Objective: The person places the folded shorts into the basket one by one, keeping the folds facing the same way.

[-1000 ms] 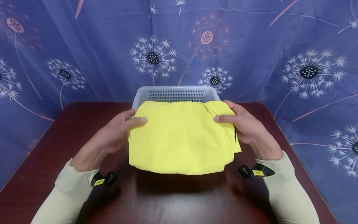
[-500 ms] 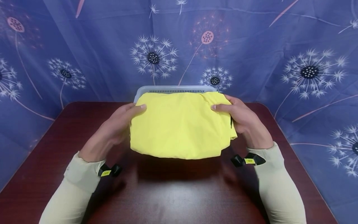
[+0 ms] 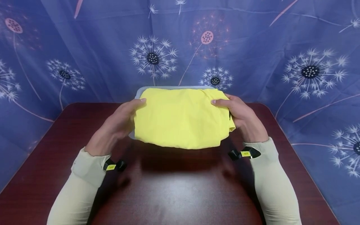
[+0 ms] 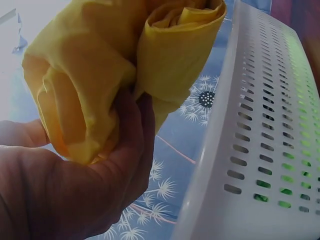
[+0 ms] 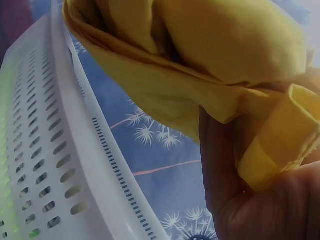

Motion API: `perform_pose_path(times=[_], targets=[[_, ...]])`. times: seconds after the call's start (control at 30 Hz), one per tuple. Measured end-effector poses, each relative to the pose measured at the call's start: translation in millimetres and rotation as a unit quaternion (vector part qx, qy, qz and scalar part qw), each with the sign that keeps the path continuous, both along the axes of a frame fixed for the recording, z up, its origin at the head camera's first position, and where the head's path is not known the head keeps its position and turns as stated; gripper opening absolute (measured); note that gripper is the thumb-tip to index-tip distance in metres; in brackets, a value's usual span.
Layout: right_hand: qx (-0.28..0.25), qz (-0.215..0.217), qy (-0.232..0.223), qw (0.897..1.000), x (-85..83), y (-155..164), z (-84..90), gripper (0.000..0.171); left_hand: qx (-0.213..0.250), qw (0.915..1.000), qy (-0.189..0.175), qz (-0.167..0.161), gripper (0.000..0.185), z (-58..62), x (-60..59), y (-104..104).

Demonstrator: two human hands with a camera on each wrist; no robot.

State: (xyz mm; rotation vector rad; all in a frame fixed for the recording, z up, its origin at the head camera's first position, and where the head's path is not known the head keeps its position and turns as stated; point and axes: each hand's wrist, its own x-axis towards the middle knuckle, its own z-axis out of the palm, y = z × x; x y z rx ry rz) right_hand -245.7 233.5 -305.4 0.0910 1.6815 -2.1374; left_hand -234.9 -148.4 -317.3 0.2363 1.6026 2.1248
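Here both hands (image 3: 121,120) hold soft folded yellow cloth (image 3: 181,117); perforated plastic basket (image 4: 260,150)

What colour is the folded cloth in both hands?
Plain yellow cloth, with no pattern; the head view shows it best.

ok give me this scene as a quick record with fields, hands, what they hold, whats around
left hand: grips the left end of the folded yellow cloth, thumb on top
right hand: grips the right end of the cloth, thumb on top
cloth position: held above the white basket, covering most of it in the head view
basket: white plastic with slotted walls, at the far side of the table
table: dark red-brown wood
backdrop: blue fabric with dandelion print
sleeves: pale beige, black wrist mounts with yellow tags
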Motion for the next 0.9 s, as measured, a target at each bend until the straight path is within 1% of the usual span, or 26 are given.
perform_pose_path(times=[0.13,0.27,0.47,0.6,0.73,0.83,0.9], targets=[[-0.004,-0.009,-0.012,1.0,-8.1,0,-2.9,0.04,0.013,0.9997,-0.018,0.005,0.022,-0.7,-4.5,1],[-0.013,-0.012,-0.022,1.0,-15.8,0,-5.3,0.038,0.013,0.9997,-0.017,0.009,0.02,-1.6,-8.8,2],[-0.063,0.001,-0.036,0.997,-26.8,1,-8.9,0.028,0.013,0.9996,-0.003,0.026,0.026,-5.8,-17.3,4],[-0.089,0.005,-0.041,0.995,-30.5,1,-10.3,0.017,0.013,0.9991,-0.008,0.039,0.023,-7.2,-22.1,5],[-0.088,-0.003,-0.035,0.996,-31.7,1,-11.9,0.016,-0.011,0.9987,-0.006,0.05,0.018,-7.0,-26.2,5],[-0.088,-0.02,-0.031,0.995,-31.5,-1,-13.0,0.015,-0.027,0.9979,-0.005,0.058,0.02,-6.7,-29.3,5],[-0.099,-0.032,-0.03,0.994,-31.8,-1,-13.8,0.016,-0.03,0.9975,-0.01,0.063,0.023,-6.9,-31.4,5]])
